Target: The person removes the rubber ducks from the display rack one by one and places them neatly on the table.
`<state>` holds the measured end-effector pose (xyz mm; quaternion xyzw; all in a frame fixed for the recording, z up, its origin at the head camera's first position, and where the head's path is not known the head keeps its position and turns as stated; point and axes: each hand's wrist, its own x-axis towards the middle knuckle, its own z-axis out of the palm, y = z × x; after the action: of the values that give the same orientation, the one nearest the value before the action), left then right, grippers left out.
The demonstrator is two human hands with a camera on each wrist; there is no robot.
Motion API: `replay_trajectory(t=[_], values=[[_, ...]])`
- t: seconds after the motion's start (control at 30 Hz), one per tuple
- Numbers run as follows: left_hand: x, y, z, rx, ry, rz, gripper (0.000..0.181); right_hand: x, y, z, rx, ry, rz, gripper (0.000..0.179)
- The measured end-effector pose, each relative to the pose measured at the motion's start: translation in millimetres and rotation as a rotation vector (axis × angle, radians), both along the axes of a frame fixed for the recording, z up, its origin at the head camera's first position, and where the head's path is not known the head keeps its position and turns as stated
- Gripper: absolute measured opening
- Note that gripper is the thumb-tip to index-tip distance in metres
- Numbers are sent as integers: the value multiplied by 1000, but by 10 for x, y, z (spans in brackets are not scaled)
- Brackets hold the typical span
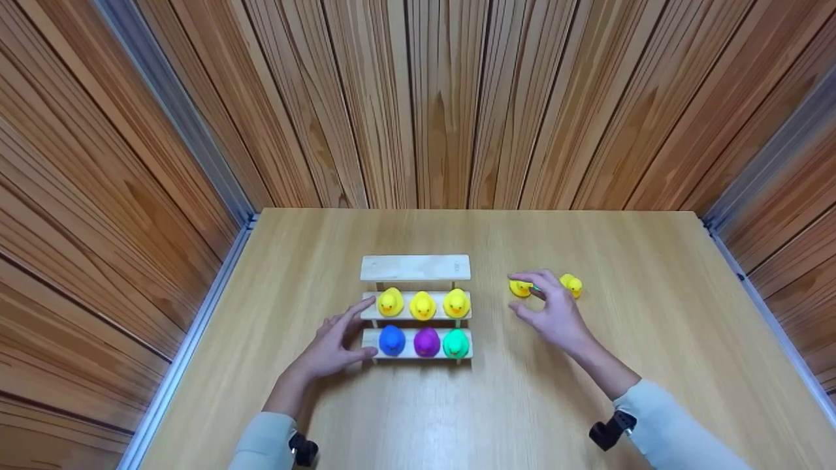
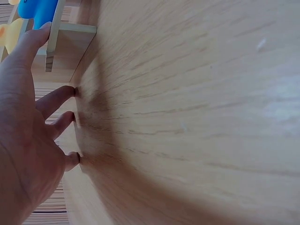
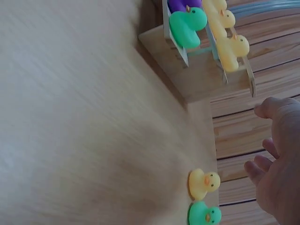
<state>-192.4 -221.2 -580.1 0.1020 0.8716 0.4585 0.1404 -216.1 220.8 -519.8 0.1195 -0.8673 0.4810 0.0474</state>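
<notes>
A small wooden three-step stand bears three yellow toy ducks on its middle step. On the lowest step sit a blue duck, a purple duck and a green duck. My left hand is spread at the stand's left end, thumb touching the lowest step and forefinger at the middle step. To the right, my right hand hovers with thumb and fingers apart, near a yellow duck and a mostly hidden green duck. Another yellow duck lies just beyond it.
The stand's top step is bare. Wood-panelled walls enclose the wooden table at the back and both sides, with metal rails along the side edges.
</notes>
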Motion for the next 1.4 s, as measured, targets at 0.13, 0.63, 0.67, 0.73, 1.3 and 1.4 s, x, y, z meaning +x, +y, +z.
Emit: replay_trajectory(t=[0.13, 0.63, 0.67, 0.73, 1.3, 1.4], values=[[-3, 0, -4, -6, 3, -4, 92, 27, -118, 22, -12, -1, 29, 55], [-9, -6, -12, -17, 2, -4, 93, 89, -495, 58, -93, 57, 93, 63], [-9, -6, -11, -17, 1, -3, 92, 83, -513, 45, -101, 58, 97, 63], [-10, -5, -11, -21, -3, -2, 92, 82, -550, 30, -111, 51, 100, 62], [14, -7, 24, -21, -19, 13, 91, 110, -792, -100, -169, 0, 113, 52], [18, -6, 21, -25, -19, 12, 91, 117, -821, -114, -172, 3, 95, 50]])
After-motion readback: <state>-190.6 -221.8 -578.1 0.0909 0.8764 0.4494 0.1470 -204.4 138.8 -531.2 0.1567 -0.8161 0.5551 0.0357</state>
